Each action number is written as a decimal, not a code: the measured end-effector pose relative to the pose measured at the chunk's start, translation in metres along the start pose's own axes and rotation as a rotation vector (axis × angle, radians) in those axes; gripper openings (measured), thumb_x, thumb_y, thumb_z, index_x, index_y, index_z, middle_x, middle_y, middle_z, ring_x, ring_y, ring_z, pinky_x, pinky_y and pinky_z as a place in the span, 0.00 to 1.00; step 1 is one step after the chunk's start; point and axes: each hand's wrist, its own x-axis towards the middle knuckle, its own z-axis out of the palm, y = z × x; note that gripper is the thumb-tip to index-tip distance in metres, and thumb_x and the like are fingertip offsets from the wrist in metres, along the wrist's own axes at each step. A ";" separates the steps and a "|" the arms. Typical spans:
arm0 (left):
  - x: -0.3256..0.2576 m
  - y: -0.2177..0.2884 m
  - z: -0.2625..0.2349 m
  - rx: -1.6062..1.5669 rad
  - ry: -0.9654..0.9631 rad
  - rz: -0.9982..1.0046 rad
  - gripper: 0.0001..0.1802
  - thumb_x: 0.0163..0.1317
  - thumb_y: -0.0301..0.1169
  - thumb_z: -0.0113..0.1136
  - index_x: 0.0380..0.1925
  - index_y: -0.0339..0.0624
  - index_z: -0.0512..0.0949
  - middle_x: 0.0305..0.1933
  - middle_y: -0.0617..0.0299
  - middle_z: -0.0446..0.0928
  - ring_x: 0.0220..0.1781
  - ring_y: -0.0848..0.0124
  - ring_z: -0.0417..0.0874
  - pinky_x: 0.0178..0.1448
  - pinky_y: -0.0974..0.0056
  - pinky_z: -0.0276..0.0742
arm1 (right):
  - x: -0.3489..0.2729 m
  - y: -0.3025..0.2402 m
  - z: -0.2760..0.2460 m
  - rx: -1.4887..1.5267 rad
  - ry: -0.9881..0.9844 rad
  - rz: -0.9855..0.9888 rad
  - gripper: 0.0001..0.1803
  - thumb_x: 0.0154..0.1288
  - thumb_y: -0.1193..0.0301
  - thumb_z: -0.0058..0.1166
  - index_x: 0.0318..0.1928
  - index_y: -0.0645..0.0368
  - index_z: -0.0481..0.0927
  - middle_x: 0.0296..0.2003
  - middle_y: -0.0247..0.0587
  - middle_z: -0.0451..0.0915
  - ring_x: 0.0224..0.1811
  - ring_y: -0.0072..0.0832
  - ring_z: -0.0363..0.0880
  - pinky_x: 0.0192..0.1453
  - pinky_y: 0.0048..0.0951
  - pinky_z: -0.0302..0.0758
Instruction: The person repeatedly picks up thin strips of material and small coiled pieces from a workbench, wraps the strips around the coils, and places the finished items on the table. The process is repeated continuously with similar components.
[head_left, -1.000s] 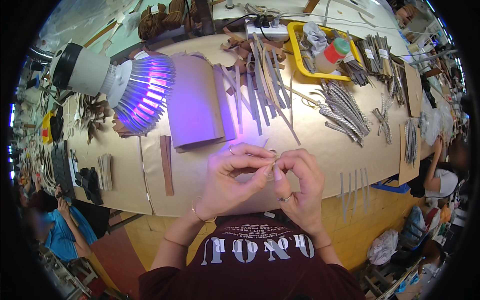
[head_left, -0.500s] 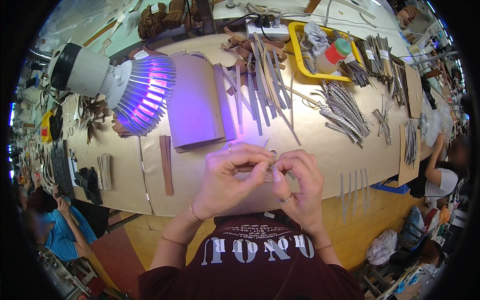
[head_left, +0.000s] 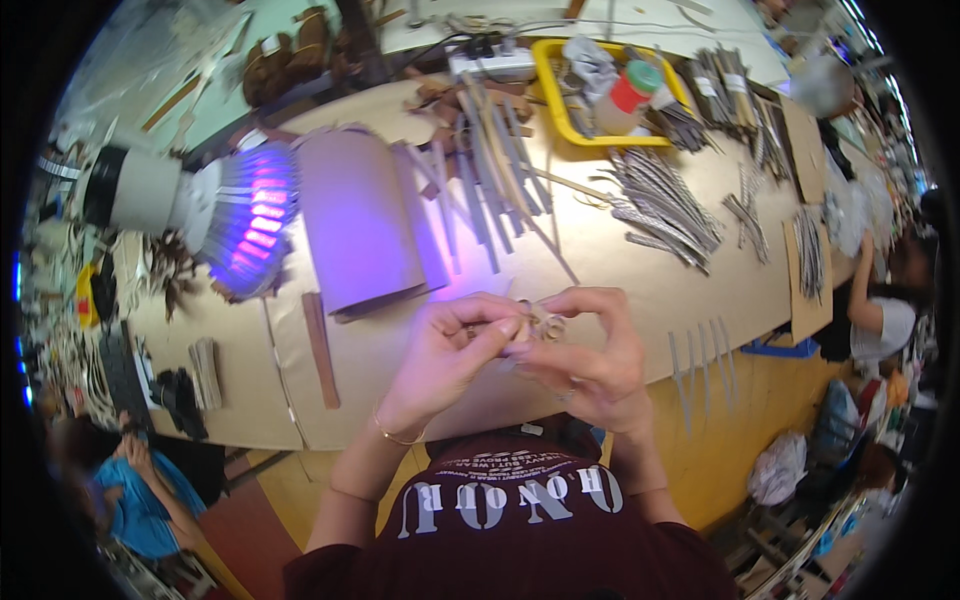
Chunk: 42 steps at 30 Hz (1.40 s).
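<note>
Close together over the near edge of the table, both my hands work on a small curled beige strip (head_left: 545, 325). Its loops stick out between the fingers; the rest is hidden. My left hand (head_left: 445, 350) pinches it between thumb and forefinger. The thumb and forefinger of my right hand (head_left: 600, 350) curve around its right side, slightly blurred by motion. Beyond the hands lies a brown curved sheet (head_left: 360, 230), with a heap of loose grey and tan strips (head_left: 490, 170) to its right.
A large finned lamp (head_left: 245, 215) glows purple at the left. A yellow tray (head_left: 553, 100) holds a red jar with a green lid (head_left: 625, 98). Braided strips (head_left: 665, 210) lie at right; several grey strips (head_left: 690, 370) hang over the table's edge. Other people sit at both sides.
The head view has shifted and tilted a little. My right hand's fingers have spread around the strip, and more of its loops show. My left hand keeps its pinch.
</note>
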 end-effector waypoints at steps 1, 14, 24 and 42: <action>0.000 -0.003 0.001 0.031 0.022 -0.040 0.10 0.71 0.26 0.55 0.45 0.30 0.81 0.39 0.61 0.82 0.41 0.77 0.81 0.48 0.70 0.78 | 0.000 0.000 0.000 -0.022 -0.005 -0.044 0.14 0.55 0.68 0.69 0.44 0.53 0.86 0.48 0.40 0.79 0.50 0.37 0.75 0.54 0.38 0.71; 0.019 -0.032 -0.031 0.048 0.182 0.196 0.20 0.72 0.37 0.53 0.52 0.28 0.76 0.49 0.53 0.79 0.39 0.76 0.78 0.37 0.72 0.73 | -0.113 0.010 -0.136 0.585 0.673 0.269 0.09 0.70 0.64 0.59 0.34 0.54 0.78 0.37 0.41 0.79 0.41 0.33 0.80 0.60 0.42 0.69; 0.016 -0.040 0.092 0.332 -0.515 0.111 0.32 0.65 0.47 0.63 0.60 0.35 0.75 0.55 0.57 0.78 0.50 0.71 0.77 0.50 0.65 0.70 | -0.088 0.032 -0.071 1.043 0.304 0.188 0.08 0.62 0.63 0.65 0.34 0.53 0.84 0.58 0.60 0.69 0.66 0.45 0.64 0.72 0.47 0.52; -0.019 -0.097 -0.014 1.098 0.352 0.326 0.14 0.62 0.22 0.63 0.48 0.38 0.84 0.44 0.54 0.81 0.42 0.65 0.80 0.46 0.63 0.75 | -0.225 0.119 -0.207 -0.305 0.633 1.192 0.12 0.63 0.69 0.65 0.45 0.61 0.84 0.23 0.29 0.76 0.28 0.16 0.70 0.33 0.23 0.69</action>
